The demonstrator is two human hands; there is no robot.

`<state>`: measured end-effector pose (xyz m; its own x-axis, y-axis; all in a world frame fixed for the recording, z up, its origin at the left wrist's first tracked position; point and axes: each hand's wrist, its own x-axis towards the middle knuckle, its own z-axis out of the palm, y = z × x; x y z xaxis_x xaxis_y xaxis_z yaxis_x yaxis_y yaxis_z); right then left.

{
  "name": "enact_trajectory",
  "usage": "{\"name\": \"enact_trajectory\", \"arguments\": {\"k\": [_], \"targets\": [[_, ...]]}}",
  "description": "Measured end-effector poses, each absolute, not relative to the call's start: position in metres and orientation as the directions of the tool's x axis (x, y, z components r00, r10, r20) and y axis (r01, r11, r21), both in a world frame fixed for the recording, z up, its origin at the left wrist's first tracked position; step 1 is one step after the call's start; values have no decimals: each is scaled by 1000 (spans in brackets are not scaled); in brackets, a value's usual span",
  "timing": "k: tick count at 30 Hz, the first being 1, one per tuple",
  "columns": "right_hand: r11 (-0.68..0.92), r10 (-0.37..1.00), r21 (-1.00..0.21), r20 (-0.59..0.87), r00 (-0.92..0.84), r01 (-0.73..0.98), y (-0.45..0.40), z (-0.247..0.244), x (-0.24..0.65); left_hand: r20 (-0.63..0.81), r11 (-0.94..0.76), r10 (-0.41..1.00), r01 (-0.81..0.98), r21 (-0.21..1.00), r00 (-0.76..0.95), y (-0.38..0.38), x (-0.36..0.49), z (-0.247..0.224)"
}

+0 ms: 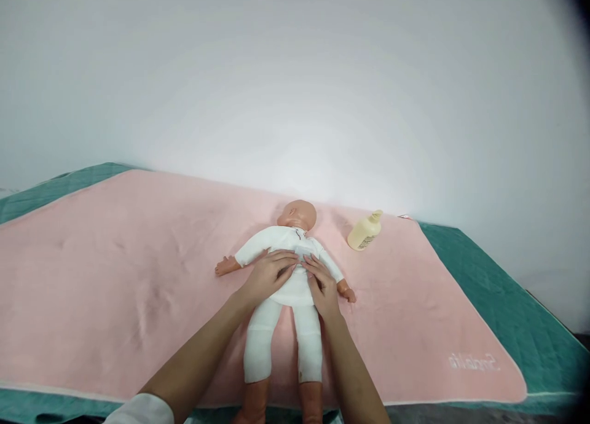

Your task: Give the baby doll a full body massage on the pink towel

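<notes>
A baby doll (295, 295) in white clothes lies stretched out on a pink blanket, its bald head away from me and its arms spread. My left hand (271, 272) rests across the left side of its torso, fingers extended and lying flat. On the torso's right side lies my right hand (321, 282), its fingers also extended and slightly bent. The fingertips of both hands come close together at the middle of the torso. Just beyond them is a pale bluish-grey patch (303, 251) on the white cloth; I cannot tell what it is.
A cream pump bottle (365, 231) leans to the right of the doll's head. The pink blanket (115, 276) covers a green quilted pad (502, 289), which shows at the edges. A pale wall (295, 92) rises behind the far edge.
</notes>
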<state>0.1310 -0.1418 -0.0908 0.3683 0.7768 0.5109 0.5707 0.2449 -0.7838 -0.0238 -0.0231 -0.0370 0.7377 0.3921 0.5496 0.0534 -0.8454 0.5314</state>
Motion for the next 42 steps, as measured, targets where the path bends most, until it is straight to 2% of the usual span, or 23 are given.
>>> {"name": "enact_trajectory", "arguments": {"k": [6,11,16,20,23,28,34,39,42], "targets": [[197,812,-816,446,376,543,-139,-88,129,503,-841,407,98,533,762,-16,-26,-45],[217,805,-810,464,370,545,-138,-90,132,510,-855,394,102,508,765,-16,-27,-46],[260,724,-763,559,404,591,-120,-76,145,564,-922,300,82,378,770,-16,-15,-30],[246,685,-715,606,404,654,-105,-68,151,503,-964,215,99,248,837,-8,0,-19],[268,688,-693,624,371,669,-103,-75,152,478,-975,174,83,206,861,-1,3,-23],[264,720,-729,585,374,632,-106,-87,154,552,-960,235,102,261,800,2,0,-38],[234,759,-740,545,358,630,-103,-83,153,525,-931,304,130,342,795,0,-1,-39],[197,782,-753,507,362,628,-103,-80,151,439,-929,313,176,324,842,1,1,-41],[203,771,-762,511,379,615,-104,-81,150,489,-939,292,148,312,822,2,2,-44]]}}
